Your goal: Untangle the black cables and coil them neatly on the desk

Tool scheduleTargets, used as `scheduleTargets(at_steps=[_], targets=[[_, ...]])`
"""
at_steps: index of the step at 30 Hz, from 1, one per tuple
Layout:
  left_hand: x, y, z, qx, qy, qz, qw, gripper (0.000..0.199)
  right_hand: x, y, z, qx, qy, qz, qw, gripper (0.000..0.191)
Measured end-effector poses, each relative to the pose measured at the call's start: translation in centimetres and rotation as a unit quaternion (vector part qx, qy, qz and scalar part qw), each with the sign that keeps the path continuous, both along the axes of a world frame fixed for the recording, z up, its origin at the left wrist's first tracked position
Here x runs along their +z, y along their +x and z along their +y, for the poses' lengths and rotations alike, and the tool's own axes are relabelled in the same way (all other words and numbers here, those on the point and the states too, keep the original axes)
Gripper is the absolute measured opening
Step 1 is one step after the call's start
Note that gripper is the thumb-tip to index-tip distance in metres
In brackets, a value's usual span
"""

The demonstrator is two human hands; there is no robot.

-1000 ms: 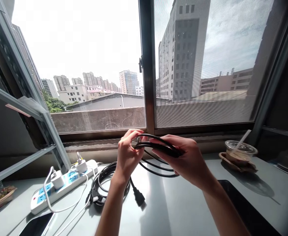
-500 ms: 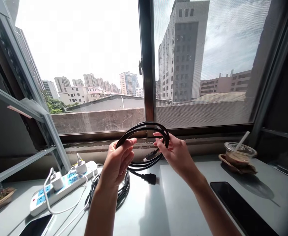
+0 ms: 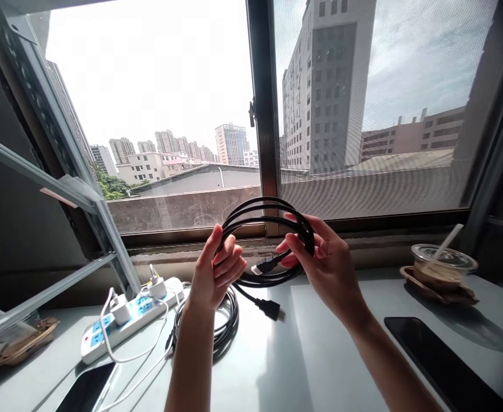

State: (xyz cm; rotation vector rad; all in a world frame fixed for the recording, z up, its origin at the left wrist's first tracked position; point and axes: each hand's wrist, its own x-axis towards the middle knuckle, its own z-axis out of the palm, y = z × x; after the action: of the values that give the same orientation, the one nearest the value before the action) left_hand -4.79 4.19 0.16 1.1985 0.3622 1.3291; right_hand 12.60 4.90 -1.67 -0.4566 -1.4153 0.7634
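Observation:
A coiled black HDMI cable (image 3: 265, 207) is held up between my two hands above the table. My left hand (image 3: 222, 264) grips the coil's left side, thumb up and fingers curled round it. On the opposite side my right hand (image 3: 320, 252) pinches the loops between thumb and fingers. One plug (image 3: 265, 266) sits inside the ring near my right fingertips. The other plug (image 3: 270, 309) dangles below the coil, its metal end pointing right. A second coil of black cable (image 3: 229, 332) lies on the table, partly hidden behind my left forearm.
A white power strip (image 3: 131, 320) with chargers and white cords lies at left, a phone (image 3: 86, 389) in front of it. To the right are a dark phone (image 3: 440, 360) and a lidded cup (image 3: 442, 266) with a straw. A metal frame (image 3: 118, 240) stands left, before the window.
The view has shifted, so the scenery sits farther right. The held coil has opened slightly, its loops more spread, and my left thumb now points upward.

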Motion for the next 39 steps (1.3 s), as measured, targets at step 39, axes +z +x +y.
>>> scheduleTargets(at_steps=[39], targets=[[-1.0,3.7,0.6,0.286,-0.021,0.207,0.935,0.053,-0.7,2.0,1.6,-0.212,0.057,-0.191,0.957,0.034]])
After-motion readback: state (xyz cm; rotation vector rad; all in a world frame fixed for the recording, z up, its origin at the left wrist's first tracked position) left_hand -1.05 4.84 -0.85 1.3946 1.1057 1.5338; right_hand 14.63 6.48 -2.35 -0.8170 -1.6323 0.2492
